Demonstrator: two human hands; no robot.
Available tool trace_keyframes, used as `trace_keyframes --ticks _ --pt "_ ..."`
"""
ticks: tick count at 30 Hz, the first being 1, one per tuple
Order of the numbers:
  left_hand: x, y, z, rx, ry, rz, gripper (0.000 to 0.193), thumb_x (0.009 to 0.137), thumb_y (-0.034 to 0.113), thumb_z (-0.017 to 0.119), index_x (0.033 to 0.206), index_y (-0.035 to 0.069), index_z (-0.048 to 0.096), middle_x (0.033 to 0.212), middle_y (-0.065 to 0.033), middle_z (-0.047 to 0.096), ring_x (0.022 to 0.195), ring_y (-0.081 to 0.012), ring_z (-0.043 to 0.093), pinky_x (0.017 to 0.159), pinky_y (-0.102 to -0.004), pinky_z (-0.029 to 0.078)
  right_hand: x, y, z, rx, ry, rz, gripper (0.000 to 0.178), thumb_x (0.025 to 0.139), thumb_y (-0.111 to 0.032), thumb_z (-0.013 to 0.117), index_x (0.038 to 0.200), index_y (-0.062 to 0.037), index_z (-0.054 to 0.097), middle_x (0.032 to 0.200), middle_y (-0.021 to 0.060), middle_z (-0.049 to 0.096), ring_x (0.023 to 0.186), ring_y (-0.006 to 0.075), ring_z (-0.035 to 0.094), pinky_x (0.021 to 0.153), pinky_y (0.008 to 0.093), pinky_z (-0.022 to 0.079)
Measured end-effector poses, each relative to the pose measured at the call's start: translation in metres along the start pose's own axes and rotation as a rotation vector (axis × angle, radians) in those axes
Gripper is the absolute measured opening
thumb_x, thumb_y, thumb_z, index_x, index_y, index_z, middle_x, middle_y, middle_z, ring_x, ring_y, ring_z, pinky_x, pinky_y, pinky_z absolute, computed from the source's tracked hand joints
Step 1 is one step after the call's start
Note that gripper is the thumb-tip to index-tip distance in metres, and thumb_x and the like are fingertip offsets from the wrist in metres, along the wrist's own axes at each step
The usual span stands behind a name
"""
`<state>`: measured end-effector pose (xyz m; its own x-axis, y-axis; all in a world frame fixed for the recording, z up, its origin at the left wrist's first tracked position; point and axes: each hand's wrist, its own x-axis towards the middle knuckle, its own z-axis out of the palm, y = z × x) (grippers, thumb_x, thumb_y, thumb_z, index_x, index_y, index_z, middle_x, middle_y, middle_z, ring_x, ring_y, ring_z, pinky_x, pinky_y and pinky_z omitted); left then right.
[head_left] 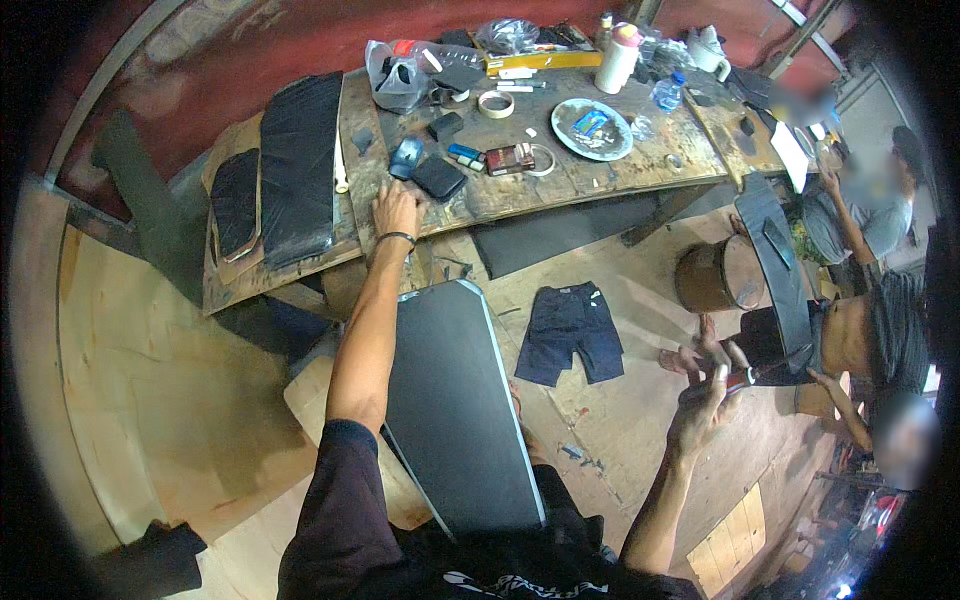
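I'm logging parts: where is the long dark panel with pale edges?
In the head view, the long dark panel is below and left of centre, its far end toward the left hand, with dark shorts to its right.

Dark shorts (572, 335) are laid flat on the floor, near a brown drum (704, 278). Blue packet (590, 122) is set on a pale blue plate (603, 150). White flask (615, 68) with pink top is stood behind; blue-capped bottle (666, 94) is seen to the right, clear plastic bag (398, 85) well left.
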<state>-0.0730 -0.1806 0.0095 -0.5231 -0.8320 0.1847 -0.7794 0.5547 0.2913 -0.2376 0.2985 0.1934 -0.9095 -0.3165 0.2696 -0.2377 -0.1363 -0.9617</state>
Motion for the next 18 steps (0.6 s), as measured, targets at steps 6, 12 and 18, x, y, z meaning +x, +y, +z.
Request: trace_keyframes --ticks 6,12,18 --pt "-0.012 -0.015 -0.004 -0.096 0.279 0.011 0.046 0.098 0.046 0.071 0.13 0.012 0.074 0.129 -0.02 0.063 0.127 -0.0414 0.056 0.107 -0.0534 0.045 -0.015 0.052 -0.024 -0.429 -0.126 0.567 0.048 0.11 -0.029 0.059 0.143 0.0029 0.047 0.111 0.0169 0.069 0.104 0.0235 0.071 0.086 0.034 0.059" --pt "-0.154 -0.056 -0.058 -0.2 0.449 -0.197 0.05 0.097 0.037 0.075 0.132 0.002 0.064 0.122 -0.0199 0.065 0.122 -0.0424 0.059 0.106 -0.0506 0.047 -0.022 0.081 0.048 -0.701 -0.704 0.153 0.046 0.089 -0.009 0.075 0.132 0.002 0.06 0.115 0.0237 0.072 0.105 0.0357 0.071 0.092 0.0456 0.055" --pt "-0.242 -0.071 -0.039 -0.768 0.172 -0.454 0.057 0.093 0.039 0.081 0.139 0.01 0.063 0.133 -0.0188 0.069 0.125 -0.0367 0.065 0.109 -0.047 0.049 -0.036 0.051 0.21 -0.644 -1.097 -0.235 0.029 0.089 -0.016 0.077 0.111 0.0014 0.071 0.103 0.0281 0.074 0.099 0.0484 0.072 0.084 0.0537 0.057"
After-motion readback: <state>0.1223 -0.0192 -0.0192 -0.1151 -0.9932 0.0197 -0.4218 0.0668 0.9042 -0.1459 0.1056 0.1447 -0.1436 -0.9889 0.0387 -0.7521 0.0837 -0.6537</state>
